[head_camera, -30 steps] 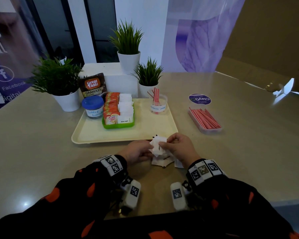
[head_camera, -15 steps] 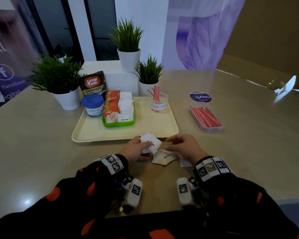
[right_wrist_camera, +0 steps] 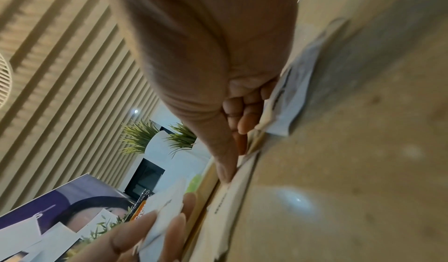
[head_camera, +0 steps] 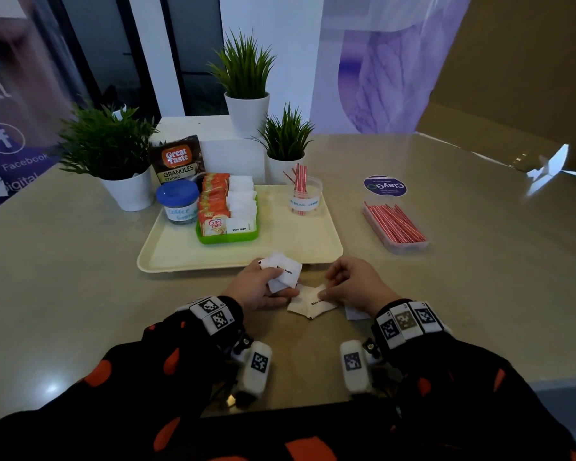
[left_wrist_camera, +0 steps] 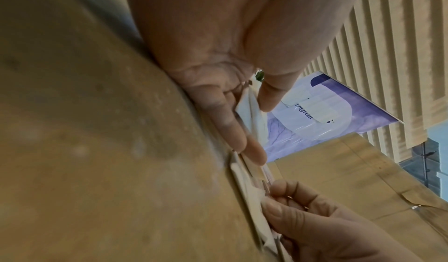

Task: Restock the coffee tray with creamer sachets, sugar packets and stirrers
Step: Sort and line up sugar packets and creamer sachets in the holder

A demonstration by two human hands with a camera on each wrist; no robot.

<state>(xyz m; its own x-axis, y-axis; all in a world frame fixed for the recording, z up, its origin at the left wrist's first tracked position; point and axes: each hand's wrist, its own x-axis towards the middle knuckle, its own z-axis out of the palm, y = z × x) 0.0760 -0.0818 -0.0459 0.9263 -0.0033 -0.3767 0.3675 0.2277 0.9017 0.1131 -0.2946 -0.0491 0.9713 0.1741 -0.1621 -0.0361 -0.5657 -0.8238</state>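
Note:
My left hand (head_camera: 267,283) grips a small stack of white sugar packets (head_camera: 282,271) just in front of the cream tray (head_camera: 180,258); the left wrist view shows the stack (left_wrist_camera: 251,111) pinched between thumb and fingers. My right hand (head_camera: 330,288) is curled over loose sugar packets (head_camera: 310,305) lying on the table, and its thumb and fingers pinch the edge of one (left_wrist_camera: 247,189). On the tray a green bin (head_camera: 227,237) holds creamer sachets (head_camera: 214,207) and sugar packets (head_camera: 243,200). A clear cup (head_camera: 304,198) on the tray holds a few red-striped stirrers.
A clear box of stirrers (head_camera: 393,227) lies on the table right of the tray. A blue-lidded coffee jar (head_camera: 177,201) stands on the tray's left. A Great Taste pouch (head_camera: 177,160) and three potted plants (head_camera: 108,151) line the back.
The hands, together on one stack a second ago, have parted. The left hand drew the stack left and keeps hold of it. The right hand dropped onto the loose packets on the table.

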